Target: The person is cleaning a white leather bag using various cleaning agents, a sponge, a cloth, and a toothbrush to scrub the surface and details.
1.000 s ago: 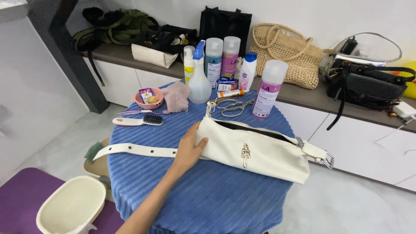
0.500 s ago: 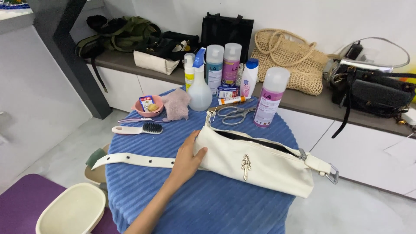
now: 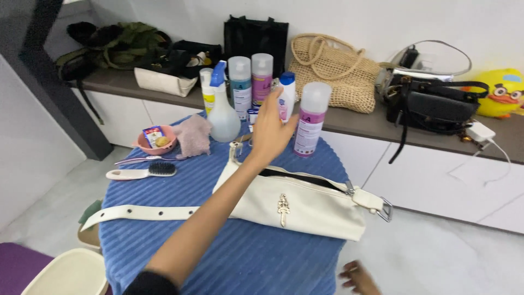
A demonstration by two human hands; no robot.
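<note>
Since the earlier frames the left hand (image 3: 271, 130) has lifted off the cream bag (image 3: 295, 199) and travelled to the far side of the round blue table (image 3: 240, 257), where it now sits among the cluster of bottles. The bag itself lies as it did, stretched across the middle of the table with its strap (image 3: 139, 212) trailing to the left.

As a judgement, the risk lies in that crowded far edge. The tall spray can with the white cap (image 3: 311, 117) stands just right of the hand, the small white bottle with the blue cap (image 3: 286, 97) just beyond the fingertips, and the clear trigger sprayer (image 3: 222, 112) to the left. These are narrow, upright things standing close together, so a sideways brush of the wrist or knuckles could tip one into the next, and anything knocked right could roll off the table's edge. The forearm also passes low over the bag, so a dropped bottle would land on it.

The left arm is stretched nearly straight from the near left, forearm crossing the bag, back of the hand upward. Its fingers are spread and slightly curled toward the blue-capped bottle; whether they touch it cannot be told, and nothing is gripped. The right hand (image 3: 357, 277) hangs low at the near right, off the table, fingers loosely apart and empty.
</note>
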